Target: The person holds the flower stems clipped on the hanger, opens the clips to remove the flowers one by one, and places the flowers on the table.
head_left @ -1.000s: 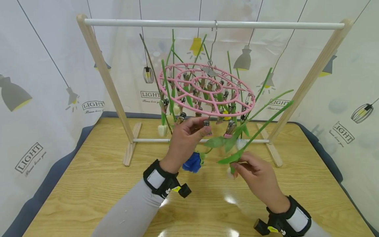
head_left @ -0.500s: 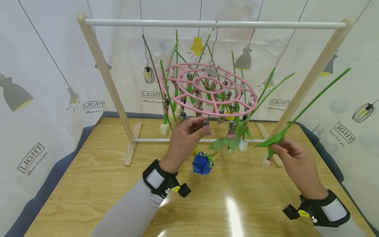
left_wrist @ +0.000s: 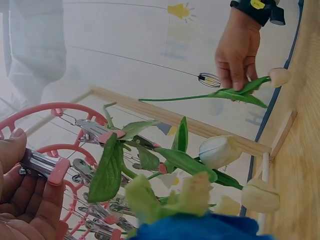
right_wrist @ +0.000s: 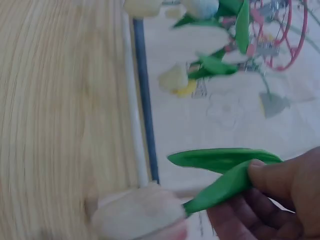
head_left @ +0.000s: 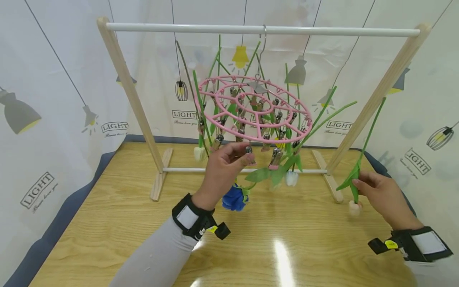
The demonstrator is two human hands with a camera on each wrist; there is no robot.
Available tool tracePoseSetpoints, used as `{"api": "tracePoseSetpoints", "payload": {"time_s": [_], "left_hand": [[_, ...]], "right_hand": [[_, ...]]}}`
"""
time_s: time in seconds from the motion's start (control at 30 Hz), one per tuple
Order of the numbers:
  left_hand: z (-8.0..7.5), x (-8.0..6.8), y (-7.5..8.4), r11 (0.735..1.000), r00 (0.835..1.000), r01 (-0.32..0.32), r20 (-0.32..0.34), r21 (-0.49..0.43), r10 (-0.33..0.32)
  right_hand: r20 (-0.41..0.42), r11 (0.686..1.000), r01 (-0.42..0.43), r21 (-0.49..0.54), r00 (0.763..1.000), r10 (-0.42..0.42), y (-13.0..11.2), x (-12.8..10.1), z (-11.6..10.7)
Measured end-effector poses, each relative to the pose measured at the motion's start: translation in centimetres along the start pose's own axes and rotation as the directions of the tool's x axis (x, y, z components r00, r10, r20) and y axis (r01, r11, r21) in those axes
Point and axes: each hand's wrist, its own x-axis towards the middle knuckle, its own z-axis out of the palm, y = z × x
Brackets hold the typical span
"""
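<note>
A round pink clip hanger (head_left: pixel 259 128) hangs by its hook from a white rail. My left hand (head_left: pixel 224 171) pinches one of its metal clips (left_wrist: pixel 40 165), which has a pink tip, at the near rim. Off to the right, my right hand (head_left: pixel 381 195) holds an artificial tulip (right_wrist: pixel 142 212) by its leaves and lower stem. Its pale blossom points down and its green stem (head_left: pixel 372 123) rises above the hand. Below the hanger dangle a blue flower (head_left: pixel 234 198) and a white tulip (left_wrist: pixel 220 151), among other stems held by clips.
The rack's wooden posts (head_left: pixel 130 95) stand left and right, joined by a top rail (head_left: pixel 186 28) and a low white bar (head_left: pixel 186 170). Beneath is a wood-grain table (head_left: pixel 251 247). A lamp-printed cloth (head_left: pixel 64 131) surrounds it.
My right hand has moved right, away from the hanger, with the tulip in it. The tulip's stem has swung more upright. My left hand keeps its pinch on the clip; the hanger sways slightly.
</note>
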Motion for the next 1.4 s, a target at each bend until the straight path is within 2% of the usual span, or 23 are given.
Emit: {"api": "tracePoseSetpoints", "payload": {"time_s": [0.13, 0.23, 0.4, 0.6, 0.77, 1.13, 1.4], "left_hand": [[-0.1, 0.0, -0.2, 1.000, 1.000, 0.011, 0.004, -0.009, -0.011], [-0.2, 0.0, -0.3, 0.999, 1.000, 0.019, 0.011, -0.032, -0.019], [-0.2, 0.0, -0.4, 0.999, 1.000, 0.004, 0.011, -0.046, -0.003], [-0.2, 0.1, -0.3, 0.998, 1.000, -0.001, 0.008, -0.060, 0.001], [-0.2, 0.1, -0.3, 0.998, 1.000, -0.001, 0.017, -0.064, 0.002], [-0.2, 0.0, -0.1, 0.997, 1.000, -0.010, 0.013, -0.077, 0.011], [-0.2, -0.1, -0.1, 0.996, 1.000, 0.015, 0.009, -0.083, -0.014]], "right_hand": [[0.119, 0.999, -0.034, -0.016, 0.992, 0.035, 2.4, 0.6, -0.6], [0.173, 0.997, -0.077, -0.016, 0.982, 0.079, 3.9, 0.9, -0.8], [0.211, 0.990, -0.140, -0.031, 0.967, 0.144, 6.2, 1.5, -0.9], [0.254, 0.982, -0.167, -0.090, 0.950, 0.184, 8.4, 2.5, -0.9], [0.266, 0.973, -0.162, -0.163, 0.943, 0.201, 9.5, 2.9, -0.7], [0.260, 0.943, -0.072, -0.324, 0.952, 0.162, 10.2, 3.3, -0.6], [0.242, 0.923, -0.041, -0.383, 0.960, 0.144, 10.0, 3.4, -0.5]]}}
